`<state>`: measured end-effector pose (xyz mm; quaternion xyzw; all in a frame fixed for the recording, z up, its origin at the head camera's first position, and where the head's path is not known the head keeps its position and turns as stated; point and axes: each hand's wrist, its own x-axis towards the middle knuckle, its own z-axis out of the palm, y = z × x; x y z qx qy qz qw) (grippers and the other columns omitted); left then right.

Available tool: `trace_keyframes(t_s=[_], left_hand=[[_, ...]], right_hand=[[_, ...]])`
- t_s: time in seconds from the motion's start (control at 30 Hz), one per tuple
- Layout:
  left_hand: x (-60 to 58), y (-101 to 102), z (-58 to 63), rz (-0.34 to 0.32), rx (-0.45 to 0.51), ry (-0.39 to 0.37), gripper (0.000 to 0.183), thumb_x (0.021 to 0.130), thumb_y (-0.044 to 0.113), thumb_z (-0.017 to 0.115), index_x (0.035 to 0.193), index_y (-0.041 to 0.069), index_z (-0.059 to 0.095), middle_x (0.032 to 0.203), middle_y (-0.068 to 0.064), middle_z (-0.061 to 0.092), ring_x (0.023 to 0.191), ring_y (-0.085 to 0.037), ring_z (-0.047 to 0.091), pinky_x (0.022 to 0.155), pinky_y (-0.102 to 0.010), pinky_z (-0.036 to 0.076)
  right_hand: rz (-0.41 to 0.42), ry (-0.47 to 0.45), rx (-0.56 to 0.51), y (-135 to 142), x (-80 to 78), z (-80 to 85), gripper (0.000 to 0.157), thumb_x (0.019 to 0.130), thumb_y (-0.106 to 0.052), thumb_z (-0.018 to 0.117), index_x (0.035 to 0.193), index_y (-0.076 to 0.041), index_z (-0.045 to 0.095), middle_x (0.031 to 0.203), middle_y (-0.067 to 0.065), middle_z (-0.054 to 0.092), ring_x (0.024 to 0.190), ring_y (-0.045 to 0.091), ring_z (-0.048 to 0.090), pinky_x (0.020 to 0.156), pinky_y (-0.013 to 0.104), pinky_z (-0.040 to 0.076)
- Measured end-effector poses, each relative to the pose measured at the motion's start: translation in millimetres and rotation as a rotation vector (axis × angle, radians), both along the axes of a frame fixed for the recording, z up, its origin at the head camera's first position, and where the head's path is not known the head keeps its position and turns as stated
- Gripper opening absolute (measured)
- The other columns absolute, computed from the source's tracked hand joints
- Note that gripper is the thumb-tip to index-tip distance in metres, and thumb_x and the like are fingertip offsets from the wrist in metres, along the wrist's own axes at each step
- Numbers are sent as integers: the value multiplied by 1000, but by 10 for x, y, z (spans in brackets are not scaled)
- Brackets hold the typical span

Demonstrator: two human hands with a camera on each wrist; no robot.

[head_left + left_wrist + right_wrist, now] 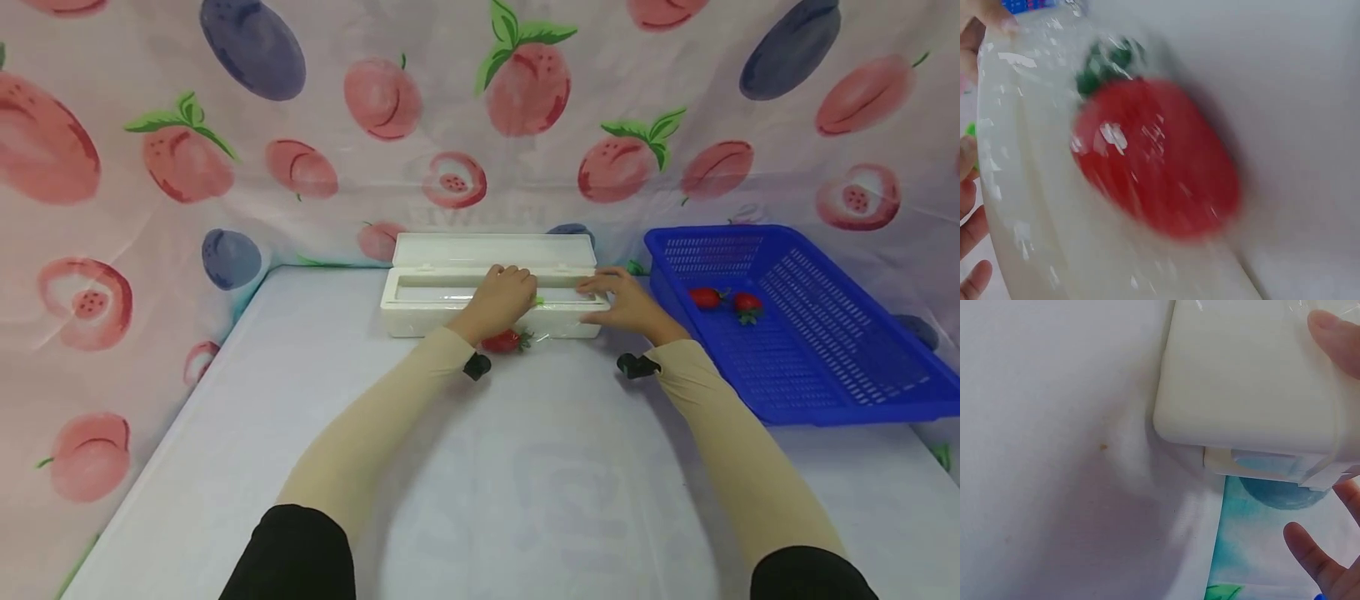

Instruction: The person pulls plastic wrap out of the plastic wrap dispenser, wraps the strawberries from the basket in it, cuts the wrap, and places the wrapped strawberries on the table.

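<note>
A white cling film dispenser (420,319) stands on the table with its lid (491,250) raised at the back. Clear film hangs over its front, covering a red strawberry (1154,156) with green leaves that lies against the front wall. My left hand (501,298) is on the dispenser's top edge, fingers curled at a small green slide cutter (539,301) that is mostly hidden by the hand. At the right end, my right hand (626,307) holds the box, its thumb (1338,344) on the front face and fingers over the top.
To the right stands a blue plastic basket (810,358) with two strawberries (720,300) inside. A white cloth (525,483) covers the table. Behind it hangs a fruit-print curtain (315,217). Both wrists wear small black cameras (477,367).
</note>
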<state>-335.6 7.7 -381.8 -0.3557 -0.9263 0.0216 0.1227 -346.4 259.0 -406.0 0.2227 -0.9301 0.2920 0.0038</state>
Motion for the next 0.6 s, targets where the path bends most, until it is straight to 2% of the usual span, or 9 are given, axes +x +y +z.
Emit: trace_keyframes(t_s=[0.3,0.6], left_hand=[[19,-461,-63,22,41,24,20,96,30,52,103,13,58,105,-2,62,104,-20,56,99,-39,40],[27,-921,-73,53,108,-64,18,96,27,51,103,11,56,105,-4,60,104,-22,54,101,-41,37]], right_hand=[[11,17,-24,12,4,-19,50,74,-17,80,119,-2,63,128,17,58,133,38,29,105,63,27],[25,10,-48,-6,16,4,50,73,-16,80,119,-1,63,129,17,57,134,38,28,106,62,26]])
